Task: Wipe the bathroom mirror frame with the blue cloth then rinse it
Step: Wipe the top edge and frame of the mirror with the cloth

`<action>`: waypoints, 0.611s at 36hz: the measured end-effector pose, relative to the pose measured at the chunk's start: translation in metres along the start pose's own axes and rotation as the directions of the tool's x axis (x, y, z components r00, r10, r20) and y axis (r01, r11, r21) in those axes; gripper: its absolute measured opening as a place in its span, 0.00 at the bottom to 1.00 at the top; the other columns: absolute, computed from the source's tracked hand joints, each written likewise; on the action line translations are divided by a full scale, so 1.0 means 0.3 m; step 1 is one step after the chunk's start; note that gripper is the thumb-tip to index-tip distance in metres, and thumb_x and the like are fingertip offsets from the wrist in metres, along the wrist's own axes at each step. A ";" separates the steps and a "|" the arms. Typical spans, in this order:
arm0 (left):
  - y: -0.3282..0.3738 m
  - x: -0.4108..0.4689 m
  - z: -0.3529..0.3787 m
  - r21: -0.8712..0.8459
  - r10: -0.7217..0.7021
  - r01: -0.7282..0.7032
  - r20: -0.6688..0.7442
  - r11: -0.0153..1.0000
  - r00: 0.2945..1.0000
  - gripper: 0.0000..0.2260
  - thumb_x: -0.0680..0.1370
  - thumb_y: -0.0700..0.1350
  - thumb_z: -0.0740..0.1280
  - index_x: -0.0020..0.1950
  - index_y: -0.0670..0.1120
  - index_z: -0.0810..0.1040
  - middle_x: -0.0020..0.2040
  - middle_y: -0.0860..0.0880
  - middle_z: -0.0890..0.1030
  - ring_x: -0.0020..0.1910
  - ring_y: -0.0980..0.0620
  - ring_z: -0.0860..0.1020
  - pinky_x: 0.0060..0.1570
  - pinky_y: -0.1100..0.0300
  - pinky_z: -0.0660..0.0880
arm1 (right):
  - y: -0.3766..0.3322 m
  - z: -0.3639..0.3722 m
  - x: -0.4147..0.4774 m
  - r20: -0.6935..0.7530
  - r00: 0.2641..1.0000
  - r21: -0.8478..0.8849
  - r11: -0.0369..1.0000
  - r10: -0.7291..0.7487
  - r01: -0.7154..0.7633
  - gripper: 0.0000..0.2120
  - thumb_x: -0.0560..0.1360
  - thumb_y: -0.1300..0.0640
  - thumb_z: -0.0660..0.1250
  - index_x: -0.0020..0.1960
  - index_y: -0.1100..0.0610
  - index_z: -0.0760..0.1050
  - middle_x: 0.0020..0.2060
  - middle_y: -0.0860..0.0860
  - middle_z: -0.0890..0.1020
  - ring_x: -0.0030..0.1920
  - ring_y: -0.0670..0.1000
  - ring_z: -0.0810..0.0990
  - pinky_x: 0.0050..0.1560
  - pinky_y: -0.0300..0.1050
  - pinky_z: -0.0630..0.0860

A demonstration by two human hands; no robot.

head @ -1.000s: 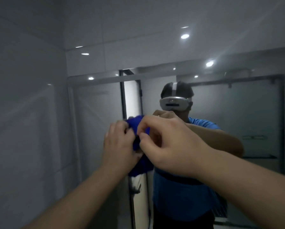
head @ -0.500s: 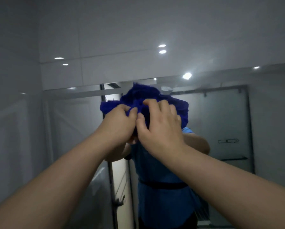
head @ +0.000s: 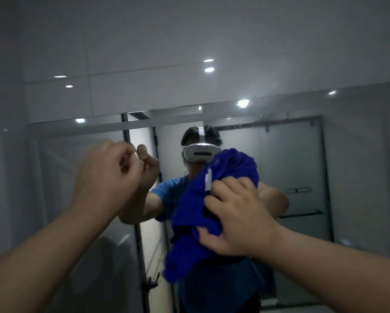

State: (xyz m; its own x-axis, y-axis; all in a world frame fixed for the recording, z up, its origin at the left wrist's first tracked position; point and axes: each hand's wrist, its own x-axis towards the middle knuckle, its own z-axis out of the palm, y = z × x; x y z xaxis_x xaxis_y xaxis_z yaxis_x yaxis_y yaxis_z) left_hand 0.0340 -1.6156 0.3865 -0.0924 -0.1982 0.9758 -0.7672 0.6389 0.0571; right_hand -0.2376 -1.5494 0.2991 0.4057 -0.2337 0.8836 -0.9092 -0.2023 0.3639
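since half a second ago the two hands have separated: the left hand (head: 106, 177) has let go of the deep blue terry cloth (head: 187, 224) and moved off to the left. the cloth, then bunched high at centre and covering the reflected head, has come down and to the right.

left hand: raised at centre left, blurred by motion, fingers curled in toward the palm with the thumb beside the index finger. nothing is visible in its grasp.

right hand (head: 237, 213): raised at centre right, fingers spread and bent over the crumpled cloth with the thumb clamped beneath, so that it alone holds the cloth.

cloth: a loose bundle right of centre, one fold rising above the knuckles and a tail hanging below the hand. a small white tag (head: 208, 181) shows on the near face. whether the cloth touches the glass cannot be told.

background: a large rectangular wall mirror (head: 359, 154) fills the far wall, its top edge (head: 280, 95) slanting up to the right under glossy grey wall tiles (head: 144, 41) dotted with light spots. reflected in it are a person in a white headset (head: 200, 152) and a blue short-sleeved shirt (head: 167, 190), and a dark-framed glass door (head: 298, 159) at right.
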 end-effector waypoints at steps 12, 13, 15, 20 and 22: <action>-0.052 -0.038 0.231 0.068 0.249 -0.240 -0.213 0.968 0.945 0.03 0.76 0.47 0.62 0.48 0.50 0.69 0.49 0.57 0.59 0.48 0.52 0.61 0.48 0.46 0.65 | 0.566 -0.314 0.024 -0.289 0.890 -0.295 0.852 0.352 -0.433 0.19 0.73 0.39 0.61 0.50 0.54 0.65 0.44 0.54 0.68 0.46 0.58 0.67 0.51 0.61 0.68; -0.054 -0.039 0.232 0.069 0.252 -0.242 -0.217 0.968 0.943 0.03 0.76 0.47 0.62 0.48 0.50 0.69 0.50 0.58 0.58 0.48 0.52 0.61 0.48 0.47 0.64 | 0.557 -0.300 0.063 -0.325 0.862 -0.274 0.834 0.388 -0.479 0.20 0.73 0.40 0.62 0.51 0.56 0.68 0.46 0.58 0.71 0.49 0.61 0.70 0.53 0.61 0.68; -0.052 -0.045 0.228 0.058 0.244 -0.237 -0.219 0.970 0.945 0.03 0.76 0.47 0.62 0.48 0.50 0.70 0.49 0.57 0.60 0.48 0.51 0.62 0.49 0.49 0.62 | 0.518 -0.262 0.142 -0.378 0.808 -0.205 0.810 0.452 -0.550 0.22 0.75 0.42 0.62 0.54 0.61 0.73 0.52 0.64 0.76 0.56 0.64 0.74 0.57 0.61 0.68; -0.028 -0.055 0.200 -0.012 0.127 -0.131 -0.178 0.991 0.976 0.11 0.74 0.47 0.62 0.56 0.49 0.75 0.60 0.47 0.74 0.59 0.42 0.73 0.60 0.45 0.67 | 0.333 -0.168 0.332 -0.432 0.711 -0.004 0.787 0.555 -0.617 0.24 0.80 0.42 0.60 0.61 0.60 0.81 0.61 0.63 0.78 0.64 0.65 0.75 0.71 0.61 0.68; -0.021 -0.052 0.190 -0.045 0.113 -0.120 -0.132 0.992 0.985 0.18 0.75 0.48 0.61 0.64 0.48 0.76 0.67 0.46 0.75 0.66 0.41 0.73 0.66 0.42 0.68 | 0.237 -0.125 0.366 -0.402 0.751 0.002 0.821 0.524 -0.571 0.24 0.80 0.41 0.63 0.63 0.58 0.83 0.64 0.64 0.78 0.68 0.66 0.75 0.76 0.65 0.65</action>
State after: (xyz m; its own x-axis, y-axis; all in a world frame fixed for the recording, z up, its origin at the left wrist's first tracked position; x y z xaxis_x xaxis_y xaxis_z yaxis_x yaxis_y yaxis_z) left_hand 0.0042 -1.6589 0.3589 -0.0939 -0.0249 0.9953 -0.7211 0.6909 -0.0507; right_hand -0.2613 -1.5536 0.4331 -0.2094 0.1007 0.9726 -0.9777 -0.0345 -0.2070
